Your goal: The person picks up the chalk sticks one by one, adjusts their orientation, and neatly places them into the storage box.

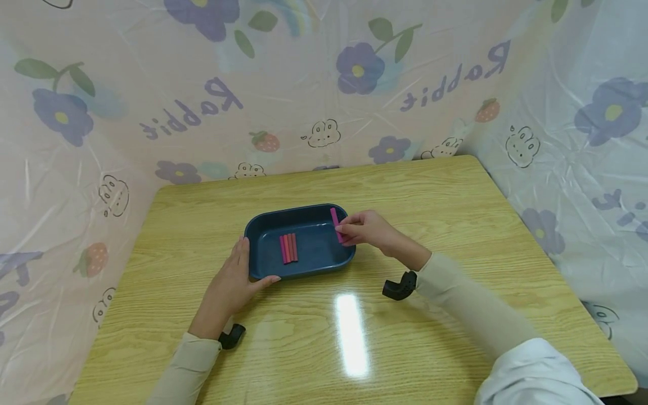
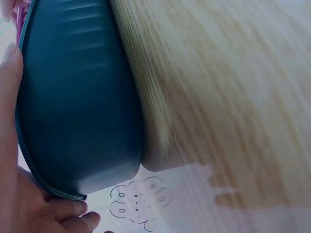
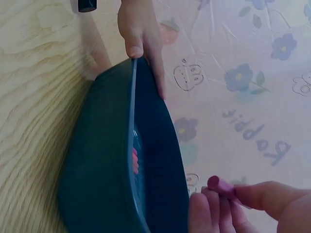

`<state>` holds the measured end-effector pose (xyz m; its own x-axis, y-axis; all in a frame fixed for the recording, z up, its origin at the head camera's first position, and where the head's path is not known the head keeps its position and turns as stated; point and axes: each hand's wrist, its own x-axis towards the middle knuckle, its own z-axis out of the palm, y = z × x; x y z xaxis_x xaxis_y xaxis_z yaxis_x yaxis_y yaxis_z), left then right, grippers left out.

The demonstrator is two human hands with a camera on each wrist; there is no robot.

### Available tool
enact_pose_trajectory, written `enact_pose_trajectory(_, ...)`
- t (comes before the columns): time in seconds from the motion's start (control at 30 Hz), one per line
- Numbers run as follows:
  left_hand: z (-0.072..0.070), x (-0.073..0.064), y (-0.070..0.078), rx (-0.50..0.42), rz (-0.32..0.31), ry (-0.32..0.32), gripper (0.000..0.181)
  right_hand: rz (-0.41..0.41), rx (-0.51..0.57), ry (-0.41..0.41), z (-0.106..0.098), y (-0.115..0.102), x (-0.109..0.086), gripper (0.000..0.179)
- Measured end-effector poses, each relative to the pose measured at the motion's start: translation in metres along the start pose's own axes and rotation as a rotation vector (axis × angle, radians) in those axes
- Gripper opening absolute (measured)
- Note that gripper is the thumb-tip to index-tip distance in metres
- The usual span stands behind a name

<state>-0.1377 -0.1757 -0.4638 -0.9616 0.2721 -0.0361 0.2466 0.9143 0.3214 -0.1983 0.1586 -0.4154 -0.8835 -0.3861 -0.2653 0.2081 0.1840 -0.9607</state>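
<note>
A dark blue oval-cornered tray (image 1: 318, 252) sits on the table. My left hand (image 1: 230, 284) holds its left end, with fingers against the outer wall and thumb along the front edge; the left wrist view shows the tray's side (image 2: 82, 107) up close. Several pink to reddish-brown crayon-like sticks (image 1: 288, 248) lie side by side in the tray's left half. Above the right end of the tray, my right hand (image 1: 368, 229) pinches a magenta crayon-like stick (image 1: 334, 217) between thumb and fingers. The right wrist view shows the round end of that stick (image 3: 217, 184).
The light wood table (image 1: 430, 214) extends around the tray on all sides. Behind it and at both sides hangs a patterned curtain (image 1: 298, 101). A black curved piece is at the left wrist (image 1: 233, 336) and another at the right wrist (image 1: 400, 286).
</note>
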Motion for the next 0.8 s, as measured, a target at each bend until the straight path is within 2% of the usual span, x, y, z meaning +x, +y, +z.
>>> enact_pose_trajectory(0.27, 0.0, 0.001, 0.0, -0.007, -0.007, -0.006, 0.119, 0.02, -0.003, -0.035, 0.023, -0.001, 0.018, 0.029)
enact_pose_trajectory(0.53, 0.001, 0.001, -0.001, -0.009, -0.011, -0.006, 0.119, 0.063, 0.021, -0.03, 0.045, 0.002, 0.034, 0.021)
enact_pose_trajectory(0.8, 0.0, 0.001, -0.001, -0.015, -0.013, -0.014, 0.119, 0.071, -0.084, 0.0, 0.061, 0.012, 0.047, 0.019)
